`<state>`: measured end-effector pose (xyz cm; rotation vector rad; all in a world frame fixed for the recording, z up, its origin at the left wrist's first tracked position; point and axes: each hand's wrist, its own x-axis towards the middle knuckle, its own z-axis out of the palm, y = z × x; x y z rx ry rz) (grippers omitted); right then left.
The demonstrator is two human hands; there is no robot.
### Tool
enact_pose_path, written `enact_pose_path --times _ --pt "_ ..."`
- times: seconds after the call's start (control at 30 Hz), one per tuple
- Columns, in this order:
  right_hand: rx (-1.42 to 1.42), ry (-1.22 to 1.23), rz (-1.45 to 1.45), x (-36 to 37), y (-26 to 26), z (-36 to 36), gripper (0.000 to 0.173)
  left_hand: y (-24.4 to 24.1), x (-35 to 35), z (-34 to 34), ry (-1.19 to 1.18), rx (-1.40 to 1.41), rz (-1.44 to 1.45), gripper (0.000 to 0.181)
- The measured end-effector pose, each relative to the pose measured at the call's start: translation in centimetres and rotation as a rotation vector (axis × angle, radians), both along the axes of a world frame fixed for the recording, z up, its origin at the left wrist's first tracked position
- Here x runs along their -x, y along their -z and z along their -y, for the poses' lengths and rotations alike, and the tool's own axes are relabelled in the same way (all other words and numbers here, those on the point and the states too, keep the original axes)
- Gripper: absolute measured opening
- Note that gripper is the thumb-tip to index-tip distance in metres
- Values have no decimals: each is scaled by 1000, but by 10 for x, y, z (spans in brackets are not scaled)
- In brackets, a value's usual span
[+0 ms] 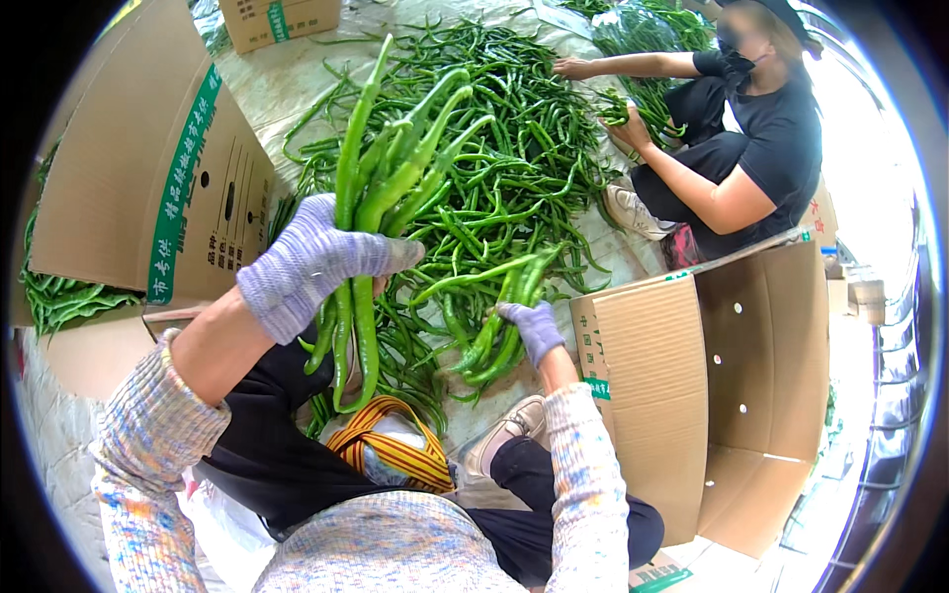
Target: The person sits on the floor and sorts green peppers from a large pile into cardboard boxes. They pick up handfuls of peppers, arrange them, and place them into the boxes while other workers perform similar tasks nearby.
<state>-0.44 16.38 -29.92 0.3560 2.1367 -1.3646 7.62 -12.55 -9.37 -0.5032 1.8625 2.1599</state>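
Both of my hands wear pale purple knitted gloves. My left hand (330,259), raised over my lap, is closed around a bunch of long green chili peppers (397,178), their ends sticking out above and below the fist. Lower and to the right, my right hand (532,330) grips a smaller bunch of green peppers (493,345) just above the ground sheet. Beyond both hands spreads a large heap of loose long green peppers (511,163). More peppers lie under and between my hands, close to my legs.
An open cardboard box (756,356) stands at my right. Another cardboard box (111,170) at the left has green peppers (67,296) beside it. Across the heap sits a co-worker (771,148) handling peppers. A yellow-and-red striped strap (400,445) lies between my legs; a third box (278,22) is behind.
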Motion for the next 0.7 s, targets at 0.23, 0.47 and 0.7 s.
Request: enact_pose_path --times 0.23,0.47,0.7 --pt "408 244 52 10 -23 12 26 7 3 0 3 59 50 34" --pt "789 308 147 -7 -77 22 27 12 3 3 -61 34 4 24" --pt "814 418 138 -17 -82 40 25 14 4 0 -21 74 25 26"
